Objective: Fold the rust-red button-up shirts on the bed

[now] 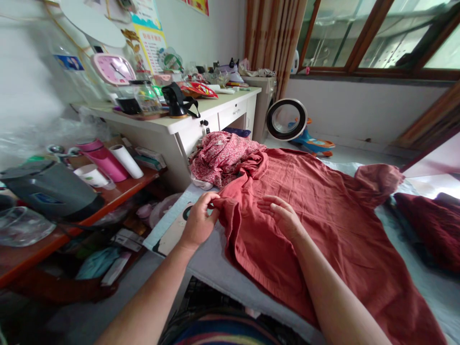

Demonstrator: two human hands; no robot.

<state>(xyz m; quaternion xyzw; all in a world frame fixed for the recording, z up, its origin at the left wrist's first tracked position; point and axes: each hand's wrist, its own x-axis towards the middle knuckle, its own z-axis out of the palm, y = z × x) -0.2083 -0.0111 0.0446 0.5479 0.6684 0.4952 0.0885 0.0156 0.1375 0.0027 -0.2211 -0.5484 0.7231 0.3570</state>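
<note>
A rust-red garment (323, 215) lies spread over the bed-like surface in front of me, its near left edge folded over and wrinkled. My left hand (201, 218) pinches the garment's left edge between thumb and fingers. Over the middle of the cloth is my right hand (282, 216), fingers stretched out and holding nothing; whether it touches the fabric I cannot tell. Beyond the left hand, a heap of pink patterned cloth (223, 155) sits against the garment. One bunched end of the red garment (379, 182) rests at the far right.
A white desk (212, 112) crowded with jars and a pink clock (114, 68) stands behind. To the left, a reddish shelf (118, 199) bears a grey kettle-like container (50, 189) and a pink bottle (102, 158). Dark red folded cloth (427, 225) lies at right; an open washer door (286, 120) is behind.
</note>
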